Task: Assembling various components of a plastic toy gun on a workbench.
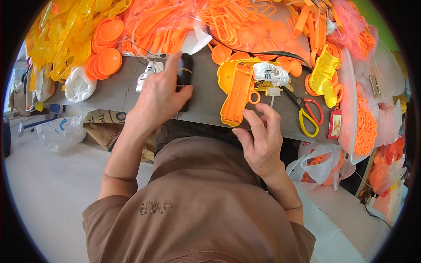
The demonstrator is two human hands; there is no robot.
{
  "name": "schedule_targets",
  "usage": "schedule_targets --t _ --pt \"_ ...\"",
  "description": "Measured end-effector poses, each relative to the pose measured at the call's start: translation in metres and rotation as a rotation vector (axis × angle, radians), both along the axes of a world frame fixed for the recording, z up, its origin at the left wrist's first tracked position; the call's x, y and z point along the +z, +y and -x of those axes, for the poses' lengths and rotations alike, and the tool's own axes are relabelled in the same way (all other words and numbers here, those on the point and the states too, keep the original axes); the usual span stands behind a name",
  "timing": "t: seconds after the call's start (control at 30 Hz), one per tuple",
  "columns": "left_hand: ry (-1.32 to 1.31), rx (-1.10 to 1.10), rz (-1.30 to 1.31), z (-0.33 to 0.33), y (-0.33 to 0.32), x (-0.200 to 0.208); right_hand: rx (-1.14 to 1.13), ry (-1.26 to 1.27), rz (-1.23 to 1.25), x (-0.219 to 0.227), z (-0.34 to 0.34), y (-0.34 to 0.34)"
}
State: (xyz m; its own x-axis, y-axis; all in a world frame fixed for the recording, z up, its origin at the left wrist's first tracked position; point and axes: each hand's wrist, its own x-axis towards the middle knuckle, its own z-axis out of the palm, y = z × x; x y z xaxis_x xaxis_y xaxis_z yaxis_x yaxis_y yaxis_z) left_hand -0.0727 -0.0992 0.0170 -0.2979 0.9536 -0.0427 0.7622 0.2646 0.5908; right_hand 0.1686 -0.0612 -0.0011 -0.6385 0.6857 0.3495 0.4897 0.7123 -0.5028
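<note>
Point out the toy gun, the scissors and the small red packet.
Toy gun (239,87), head view: middle of its orange panel.
Scissors (301,104), head view: near where the blades meet the handles.
Small red packet (335,123), head view: middle of its front.

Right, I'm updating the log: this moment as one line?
left hand: at black block, grip unclear; right hand: open, beside yellow-orange toy-gun shell; scissors: right of shell

Left hand (161,93) outstretched, right hand (263,142) loosely curled

Small assembly workshop: worktop (204,90) stocked with yellow plastic parts (66,39), stacked orange discs (109,61) and orange chain (365,120); scissors (300,102) lie near an open yellow-orange casing (237,94).
</note>
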Motion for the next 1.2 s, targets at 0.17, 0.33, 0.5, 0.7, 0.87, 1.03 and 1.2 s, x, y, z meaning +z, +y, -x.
schedule_targets --t 0.17,0.33,0.5,0.7,0.87,1.03,1.2 --pt "-0.829 0.153 -0.388 -0.016 -0.01 0.019 0.116 0.261 0.127 0.002 0.002 -0.001" --pt "-1.226 0.029 -0.438 -0.034 -0.011 0.017 0.196 0.478 0.279 0.014 0.03 -0.01" --pt "-1.448 0.02 -0.41 -0.049 -0.004 0.006 0.086 0.549 0.547 0.007 0.029 -0.01" --pt "-1.382 -0.143 -0.416 -0.045 0.012 0.007 0.09 0.549 0.497 0.002 0.022 -0.006" --pt "-1.34 -0.073 -0.54 -0.034 0.058 0.009 -0.102 0.149 -0.008 -0.01 0.002 0.006" --pt "-1.297 -0.077 -0.5 -0.038 0.087 -0.007 -0.051 -0.045 0.017 -0.011 0.003 0.005" --pt "-1.23 -0.09 -0.474 -0.043 0.095 -0.018 -0.04 -0.12 -0.012 -0.014 0.003 0.006"
